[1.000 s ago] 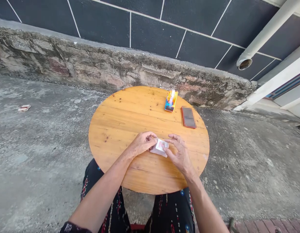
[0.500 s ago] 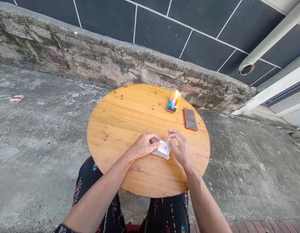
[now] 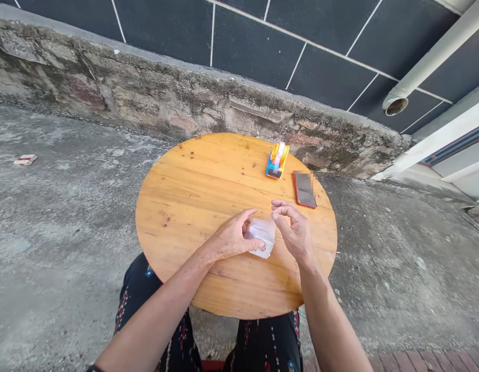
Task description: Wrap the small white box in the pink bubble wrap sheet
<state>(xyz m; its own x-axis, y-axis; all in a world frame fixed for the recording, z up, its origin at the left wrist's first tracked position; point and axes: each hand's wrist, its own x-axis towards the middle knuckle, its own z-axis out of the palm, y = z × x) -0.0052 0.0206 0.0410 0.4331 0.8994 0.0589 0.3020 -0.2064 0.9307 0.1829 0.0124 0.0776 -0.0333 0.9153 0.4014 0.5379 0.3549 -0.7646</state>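
Note:
A small white paper wrapper [image 3: 263, 227] with faint printing lies partly unfolded near the middle of the round wooden table [image 3: 177, 206]. My left hand [image 3: 233, 235] grips its left side, thumb pressed across the lower flap and fingers behind the left edge. Part of the printing is covered by that thumb. My right hand [image 3: 295, 230] hovers by the wrapper's upper right corner, fingers loosely curled and thumb slightly apart from them. Nothing shows between them. Whether its fingertips touch the paper I cannot tell.
Toward the table's far right stands a yellow and blue tape dispenser [image 3: 277, 161]. A phone in a red case [image 3: 304, 190] lies near the right edge. Beyond are a stone ledge [image 3: 185, 111], a dark tiled wall and a drainpipe [image 3: 425, 72]. A small box [image 3: 26, 160] lies on the ground, left.
The wrapper has been opened out upward and its printed flap now lies lower, under my left thumb. My left fingers have spread wider. My right hand has shifted slightly up and right.

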